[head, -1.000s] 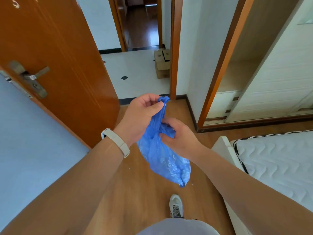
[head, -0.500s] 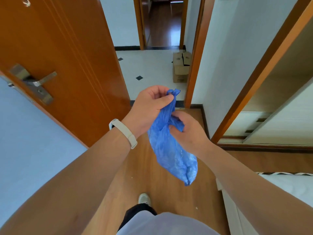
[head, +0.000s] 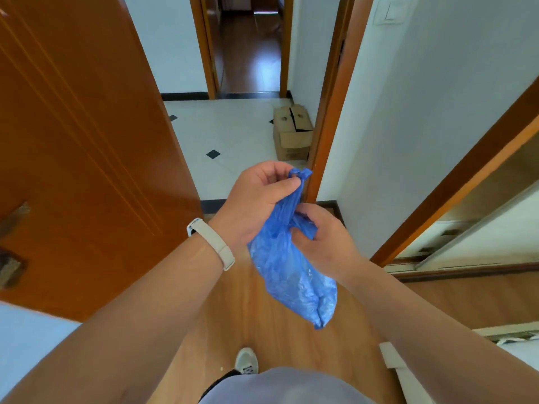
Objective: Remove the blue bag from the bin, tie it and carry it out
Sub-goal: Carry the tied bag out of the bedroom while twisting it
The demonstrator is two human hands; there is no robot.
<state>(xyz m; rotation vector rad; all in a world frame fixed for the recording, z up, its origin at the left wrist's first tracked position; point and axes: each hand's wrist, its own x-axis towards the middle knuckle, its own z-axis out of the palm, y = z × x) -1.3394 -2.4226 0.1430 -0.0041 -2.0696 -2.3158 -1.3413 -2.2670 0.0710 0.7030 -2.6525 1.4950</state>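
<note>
The blue bag (head: 294, 281) hangs in front of me at waist height, its body drooping down and to the right over the wooden floor. My left hand (head: 256, 199), with a pale wristband, pinches the twisted top end of the bag between thumb and fingers. My right hand (head: 320, 237) grips the bag's neck just below, fingers wrapped into the plastic. The bin is not in view.
An open orange wooden door (head: 87, 141) stands at my left. The doorway ahead leads to a white tiled hall with a cardboard box (head: 293, 135) beside the right door frame (head: 329, 112). A wardrobe opening (head: 466, 228) is at right, and a bed corner (head: 393, 357) at lower right.
I have walked closer to the doorway; the door and box appear nearer and the bed has slid out of view. Both hands keep hold of the bag's top.
</note>
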